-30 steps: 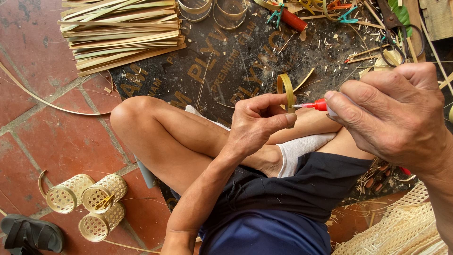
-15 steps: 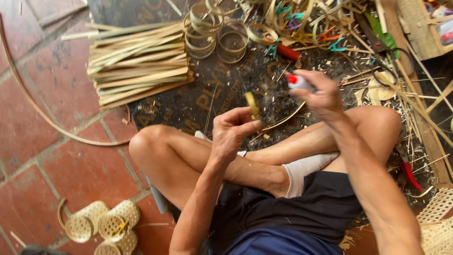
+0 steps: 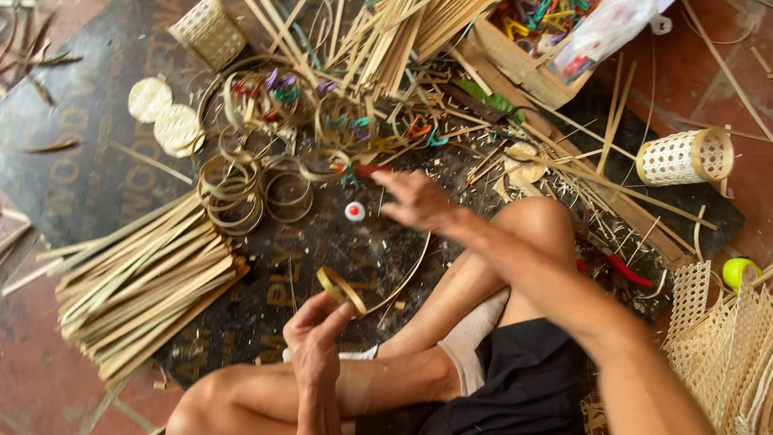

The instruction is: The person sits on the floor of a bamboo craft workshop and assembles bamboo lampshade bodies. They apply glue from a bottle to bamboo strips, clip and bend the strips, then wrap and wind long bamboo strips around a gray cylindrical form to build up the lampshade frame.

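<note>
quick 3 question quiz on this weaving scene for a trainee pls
1. True or false: the left hand pinches a coiled bamboo ring between its fingertips.
2. Which thing lies on the mat nearest the right hand? A) a small red and white cap B) the yellow-green ball C) the flat woven discs
3. Fill in: the bundle of bamboo strips lies on the person's ____ side.

Key
1. True; a long thin strip trails from the ring.
2. A; the hand is over the mat just beside the cap, its fingers blurred.
3. Left.
</note>
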Action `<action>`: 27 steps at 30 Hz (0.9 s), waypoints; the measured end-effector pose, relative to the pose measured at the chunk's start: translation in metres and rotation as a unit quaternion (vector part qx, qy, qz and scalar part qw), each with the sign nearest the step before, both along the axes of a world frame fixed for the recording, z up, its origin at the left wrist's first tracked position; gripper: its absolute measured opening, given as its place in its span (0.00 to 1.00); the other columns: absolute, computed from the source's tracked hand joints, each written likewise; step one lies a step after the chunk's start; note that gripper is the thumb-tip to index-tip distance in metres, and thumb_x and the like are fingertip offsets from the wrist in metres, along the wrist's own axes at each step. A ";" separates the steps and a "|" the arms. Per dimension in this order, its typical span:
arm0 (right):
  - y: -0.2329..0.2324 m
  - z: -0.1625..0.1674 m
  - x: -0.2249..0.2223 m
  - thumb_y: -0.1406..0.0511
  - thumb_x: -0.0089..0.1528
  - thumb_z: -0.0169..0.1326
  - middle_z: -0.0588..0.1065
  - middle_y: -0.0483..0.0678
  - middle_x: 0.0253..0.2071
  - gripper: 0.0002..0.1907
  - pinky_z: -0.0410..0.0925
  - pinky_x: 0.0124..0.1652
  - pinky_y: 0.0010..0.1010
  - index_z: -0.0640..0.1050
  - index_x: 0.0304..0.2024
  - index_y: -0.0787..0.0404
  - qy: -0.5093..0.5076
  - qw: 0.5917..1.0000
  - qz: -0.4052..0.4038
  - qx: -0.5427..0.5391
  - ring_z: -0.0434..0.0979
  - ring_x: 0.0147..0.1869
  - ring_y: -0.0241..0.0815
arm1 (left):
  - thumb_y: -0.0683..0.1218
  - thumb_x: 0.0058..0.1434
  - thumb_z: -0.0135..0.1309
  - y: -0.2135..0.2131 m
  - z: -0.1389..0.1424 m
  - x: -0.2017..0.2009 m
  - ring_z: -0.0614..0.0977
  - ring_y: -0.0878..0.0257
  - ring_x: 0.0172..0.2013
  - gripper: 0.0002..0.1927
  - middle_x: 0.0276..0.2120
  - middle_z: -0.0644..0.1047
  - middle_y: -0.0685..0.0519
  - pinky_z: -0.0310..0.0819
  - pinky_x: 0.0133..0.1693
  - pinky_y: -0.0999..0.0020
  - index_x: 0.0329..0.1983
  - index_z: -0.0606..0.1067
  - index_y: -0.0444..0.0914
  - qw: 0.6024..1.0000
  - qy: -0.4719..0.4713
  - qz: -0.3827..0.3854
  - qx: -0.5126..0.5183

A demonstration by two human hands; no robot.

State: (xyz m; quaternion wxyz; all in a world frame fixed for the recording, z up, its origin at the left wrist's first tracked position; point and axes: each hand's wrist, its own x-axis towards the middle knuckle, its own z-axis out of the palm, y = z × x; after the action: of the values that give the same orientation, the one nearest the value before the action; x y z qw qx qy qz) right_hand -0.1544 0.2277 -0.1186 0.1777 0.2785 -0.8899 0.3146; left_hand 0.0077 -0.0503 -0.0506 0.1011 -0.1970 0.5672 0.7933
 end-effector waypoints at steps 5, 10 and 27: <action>0.203 0.048 -0.115 0.58 0.72 0.51 0.76 0.53 0.24 0.22 0.72 0.29 0.35 0.78 0.26 0.62 -0.133 0.931 -0.299 0.160 0.75 0.26 0.46 | 0.32 0.56 0.63 0.016 -0.012 -0.020 0.81 0.64 0.34 0.17 0.35 0.82 0.47 0.77 0.41 0.69 0.49 0.80 0.24 1.000 -0.001 -0.004 0.005; 0.297 0.067 -0.204 0.57 0.67 0.61 0.81 0.60 0.41 0.15 0.73 0.46 0.50 0.85 0.44 0.63 -0.116 0.920 -0.311 0.208 0.81 0.44 0.59 | 0.32 0.53 0.60 0.033 -0.018 -0.048 0.85 0.61 0.34 0.16 0.33 0.84 0.45 0.81 0.43 0.66 0.47 0.80 0.25 0.997 -0.070 -0.016 -0.029; 0.213 0.187 0.046 0.69 0.65 0.60 0.80 0.53 0.45 0.15 0.75 0.47 0.29 0.81 0.54 0.64 -0.277 0.960 -0.019 -0.022 0.81 0.48 0.40 | 0.36 0.56 0.65 0.124 0.079 -0.043 0.77 0.72 0.29 0.10 0.28 0.79 0.56 0.73 0.32 0.75 0.41 0.82 0.30 0.971 0.062 -0.225 -0.050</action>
State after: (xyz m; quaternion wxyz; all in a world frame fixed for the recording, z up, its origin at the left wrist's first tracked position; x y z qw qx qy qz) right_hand -0.1085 0.4410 0.0682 -0.0639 0.1597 -0.9023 0.3952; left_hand -0.0353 0.0738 0.0289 0.2317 -0.0199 0.6410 0.7315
